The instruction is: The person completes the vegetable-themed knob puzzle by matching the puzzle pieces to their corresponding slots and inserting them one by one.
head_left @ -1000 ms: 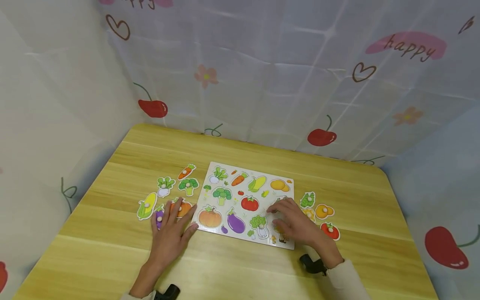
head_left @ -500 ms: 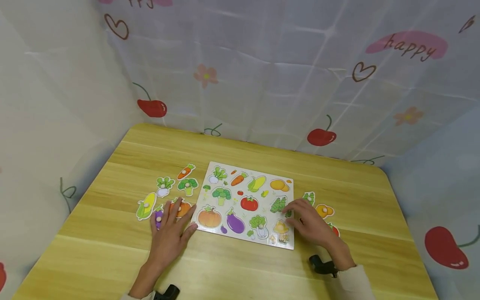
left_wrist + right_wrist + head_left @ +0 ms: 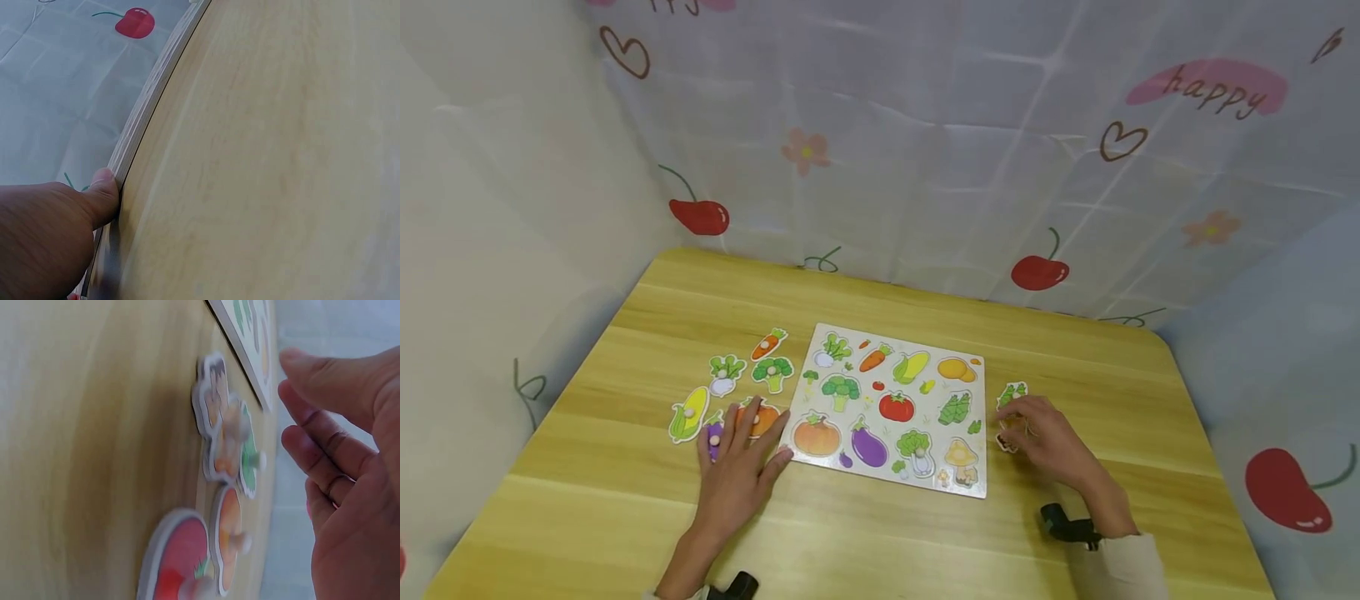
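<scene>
My left hand (image 3: 733, 479) rests with spread fingers over the eggplant piece (image 3: 715, 433) and pumpkin piece (image 3: 766, 419), thumb at the left edge of the puzzle board (image 3: 808, 398). That thumb (image 3: 103, 197) also shows in the left wrist view. Right of the board, my right hand (image 3: 1056, 442) hovers over the mushroom piece (image 3: 219, 434) and partly covers it in the head view. Its fingers are bent loosely and apart from the pieces' knobs. A bok choy piece (image 3: 917, 450) lies in the board. Tomato (image 3: 178, 550) and orange (image 3: 228, 519) pieces show beside the mushroom.
Left of the board lie the corn (image 3: 689, 414), radish (image 3: 726, 377), carrot (image 3: 767, 344) and broccoli (image 3: 772, 374) pieces. A green leafy piece (image 3: 1012, 392) lies just beyond my right hand. A patterned curtain (image 3: 887, 167) hangs behind the wooden table (image 3: 850, 550).
My right hand has moved rightward from above the board's lower right to the loose pieces, uncovering the board's asparagus and mushroom spots. The left hand has stayed in place.
</scene>
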Tool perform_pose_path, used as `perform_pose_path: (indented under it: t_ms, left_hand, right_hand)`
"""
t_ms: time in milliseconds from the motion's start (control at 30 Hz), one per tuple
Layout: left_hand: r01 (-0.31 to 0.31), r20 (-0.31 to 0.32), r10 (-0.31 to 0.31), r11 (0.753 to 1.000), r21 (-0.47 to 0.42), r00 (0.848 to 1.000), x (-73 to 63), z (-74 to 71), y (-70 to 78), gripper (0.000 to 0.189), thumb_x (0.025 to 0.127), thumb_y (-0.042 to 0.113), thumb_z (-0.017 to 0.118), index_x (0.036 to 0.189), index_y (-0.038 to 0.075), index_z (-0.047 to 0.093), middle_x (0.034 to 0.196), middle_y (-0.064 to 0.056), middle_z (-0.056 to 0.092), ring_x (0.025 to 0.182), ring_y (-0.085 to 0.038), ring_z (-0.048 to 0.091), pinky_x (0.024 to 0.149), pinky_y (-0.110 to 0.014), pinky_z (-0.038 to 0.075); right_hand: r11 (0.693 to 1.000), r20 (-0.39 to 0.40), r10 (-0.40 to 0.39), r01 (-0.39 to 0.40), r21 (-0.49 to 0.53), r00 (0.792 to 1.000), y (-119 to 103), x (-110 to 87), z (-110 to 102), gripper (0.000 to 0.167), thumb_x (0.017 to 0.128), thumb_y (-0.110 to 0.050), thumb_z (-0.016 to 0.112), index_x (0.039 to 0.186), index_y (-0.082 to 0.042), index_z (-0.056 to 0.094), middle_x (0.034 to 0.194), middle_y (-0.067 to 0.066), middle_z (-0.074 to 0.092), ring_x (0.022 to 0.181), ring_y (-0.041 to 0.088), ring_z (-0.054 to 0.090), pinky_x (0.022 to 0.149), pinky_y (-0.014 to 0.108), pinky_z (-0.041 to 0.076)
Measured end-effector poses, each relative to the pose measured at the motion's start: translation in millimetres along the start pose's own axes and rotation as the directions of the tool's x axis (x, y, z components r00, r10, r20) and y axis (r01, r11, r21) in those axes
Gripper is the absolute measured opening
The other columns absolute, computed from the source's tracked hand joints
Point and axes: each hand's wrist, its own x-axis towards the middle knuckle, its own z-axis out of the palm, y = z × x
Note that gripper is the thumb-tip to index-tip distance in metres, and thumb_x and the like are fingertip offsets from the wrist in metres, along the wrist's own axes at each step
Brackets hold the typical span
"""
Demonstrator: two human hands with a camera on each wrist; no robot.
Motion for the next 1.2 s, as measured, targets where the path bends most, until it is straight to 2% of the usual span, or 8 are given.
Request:
perform_pose_path:
  t_ms: [200,433,633,867,1200]
  left_hand:
    - [0.015,0.020,-0.015,1.000,0.006,1.000,0.3,-1.4,1.0,0.051,0.098,0.037,0.062,0.146,0.024,0.054,0.163,-0.018,0.029,0.151,-0.048,0.013,0.112,-0.073,-0.001]
    - [0.007,0.003,-0.007,1.000,0.009,1.000,0.4,-0.5,1.2,0.051,0.097,0.036,0.064,0.145,0.023,0.055,0.162,-0.018,0.030,0.150,-0.049,0.015,0.112,-0.074,-0.001]
    - [0.004,-0.005,-0.004,1.000,0.004,1.000,0.4,-0.2,0.5,0.050,0.097,0.036,0.064,0.145,0.023,0.055,0.162,-0.019,0.031,0.150,-0.049,0.015,0.112,-0.074,0.000]
    - [-0.017,-0.035,0.017,1.000,0.002,0.999,1.4,0.5,0.8,0.049,0.096,0.035,0.066,0.143,0.022,0.057,0.160,-0.020,0.033,0.149,-0.050,0.019,0.110,-0.075,0.002]
    - [0.010,0.006,-0.010,1.000,0.008,1.000,0.7,1.0,-2.0,0.051,0.097,0.037,0.064,0.145,0.024,0.055,0.162,-0.018,0.030,0.151,-0.048,0.015,0.112,-0.074,-0.001]
  right_hand:
    - [1.000,-0.008,-0.015,0.015,0.008,1.000,7.2,-3.4,-5.6,0.021,0.087,0.005,0.072,0.104,-0.008,0.069,0.109,0.004,0.069,0.115,0.033,0.056,0.093,0.055,0.046]
    - [0.998,-0.036,-0.041,0.040,-0.038,0.998,12.3,-9.0,-7.0,0.019,0.086,-0.001,0.074,0.102,-0.011,0.070,0.103,0.000,0.068,0.106,0.027,0.059,0.086,0.047,0.050]
    - [0.998,-0.050,-0.048,0.045,-0.049,0.998,16.0,-12.4,-8.9,0.025,0.082,0.005,0.077,0.099,-0.012,0.071,0.102,0.001,0.068,0.099,0.025,0.059,0.082,0.042,0.051]
    - [0.999,-0.025,-0.011,0.011,-0.031,1.000,20.6,-14.3,-8.0,0.027,0.083,0.009,0.073,0.100,-0.012,0.071,0.104,0.002,0.068,0.096,0.023,0.057,0.078,0.038,0.050]
    - [0.998,-0.050,-0.038,0.035,-0.059,0.998,22.3,-15.3,-3.1,0.028,0.082,0.006,0.075,0.100,-0.014,0.071,0.102,0.000,0.068,0.093,0.021,0.057,0.077,0.037,0.049]
